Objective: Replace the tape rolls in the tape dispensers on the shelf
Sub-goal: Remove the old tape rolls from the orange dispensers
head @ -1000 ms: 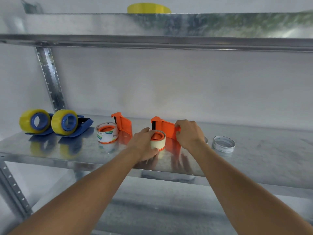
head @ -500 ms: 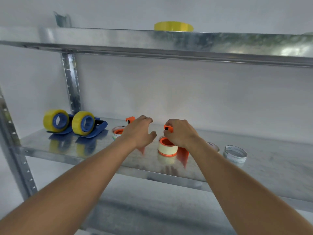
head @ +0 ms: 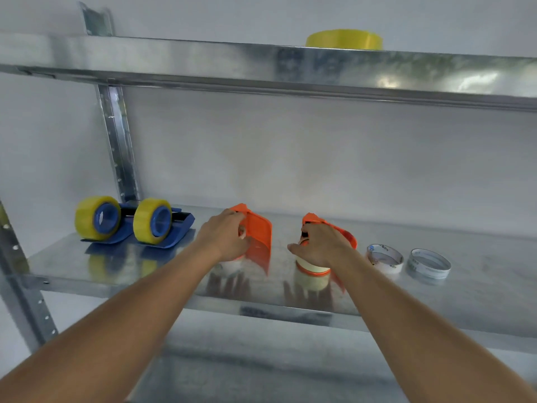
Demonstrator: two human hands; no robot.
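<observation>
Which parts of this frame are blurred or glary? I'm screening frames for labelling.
Head view: the left hand and the orange dispenser it grips are motion-smeared; the right hand is a little sharper. Glare patches sit on the upper shelf edge; the lower shelf mirrors hands and dispensers. Wide-angle bending shows along the shelf lines.

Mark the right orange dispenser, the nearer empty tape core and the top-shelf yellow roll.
right orange dispenser (head: 345, 232), head view, orange body.
nearer empty tape core (head: 384, 258), head view, white rim.
yellow roll (head: 343, 42), head view, side wall.
</observation>
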